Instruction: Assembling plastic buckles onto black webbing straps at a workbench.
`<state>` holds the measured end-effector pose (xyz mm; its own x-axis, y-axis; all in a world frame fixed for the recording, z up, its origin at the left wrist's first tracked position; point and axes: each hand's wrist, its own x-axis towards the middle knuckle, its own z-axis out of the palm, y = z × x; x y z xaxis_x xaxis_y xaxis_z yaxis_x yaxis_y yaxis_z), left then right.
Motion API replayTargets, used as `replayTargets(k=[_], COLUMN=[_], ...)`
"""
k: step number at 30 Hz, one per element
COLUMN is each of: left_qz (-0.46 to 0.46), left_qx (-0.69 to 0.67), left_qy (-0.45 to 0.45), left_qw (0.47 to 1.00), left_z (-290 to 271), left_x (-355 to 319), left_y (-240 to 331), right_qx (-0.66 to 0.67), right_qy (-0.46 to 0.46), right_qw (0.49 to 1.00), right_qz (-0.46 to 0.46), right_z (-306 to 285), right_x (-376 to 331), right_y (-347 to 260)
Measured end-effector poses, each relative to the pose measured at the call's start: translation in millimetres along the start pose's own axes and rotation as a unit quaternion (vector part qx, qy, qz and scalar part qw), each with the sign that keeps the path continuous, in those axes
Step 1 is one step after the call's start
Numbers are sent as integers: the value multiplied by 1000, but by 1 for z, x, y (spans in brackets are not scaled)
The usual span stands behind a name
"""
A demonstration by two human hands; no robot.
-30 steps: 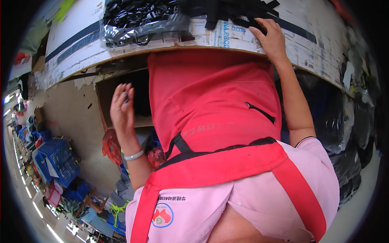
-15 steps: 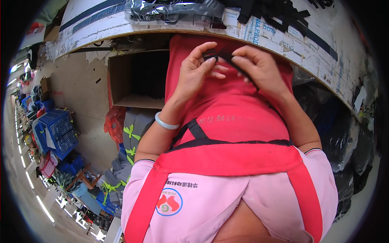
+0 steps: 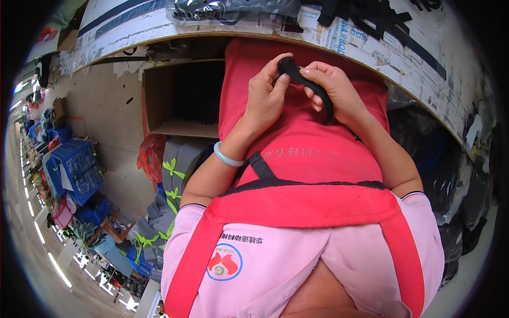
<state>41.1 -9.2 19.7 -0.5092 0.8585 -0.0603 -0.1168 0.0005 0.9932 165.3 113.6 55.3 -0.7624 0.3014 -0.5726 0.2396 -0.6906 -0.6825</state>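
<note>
A black strap (image 3: 321, 94) stretches between my two hands above the red apron (image 3: 313, 146) over my lap. My left hand (image 3: 266, 94) pinches its upper end between thumb and fingers. Farther along the strap, my right hand (image 3: 339, 91) grips it with thumb and curled fingers. The strap's other end hangs down in a curve below my right hand. Whether a buckle sits at the end in my left fingers cannot be seen.
The worktable (image 3: 119, 47) edge runs just beyond my hands. On it lie a clear plastic bag (image 3: 233, 11) and black straps (image 3: 366, 24). A cardboard box (image 3: 183, 130) stands at left, near grey bundles (image 3: 172, 183) with green ties. Bagged dark goods (image 3: 442, 169) lie right.
A small black buckle showed in my left fingers before; now the strap's end covers that spot. The strap has turned its broad side up, and my right hand has closed more firmly around it.
</note>
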Motion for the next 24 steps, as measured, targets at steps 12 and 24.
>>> replayTargets(k=[12,24], left_qz=[126,-238], left_qx=[270,-174], left_qy=[39,-16], left_qw=[954,956], left_z=[-4,-19], left_x=[5,13], left_y=[-3,-1], right_qx=[6,-281], right_qy=[17,63], right_qw=[994,908], right_qz=[-109,-304], right_z=[6,-11], right_x=[13,22], right_y=[9,15])
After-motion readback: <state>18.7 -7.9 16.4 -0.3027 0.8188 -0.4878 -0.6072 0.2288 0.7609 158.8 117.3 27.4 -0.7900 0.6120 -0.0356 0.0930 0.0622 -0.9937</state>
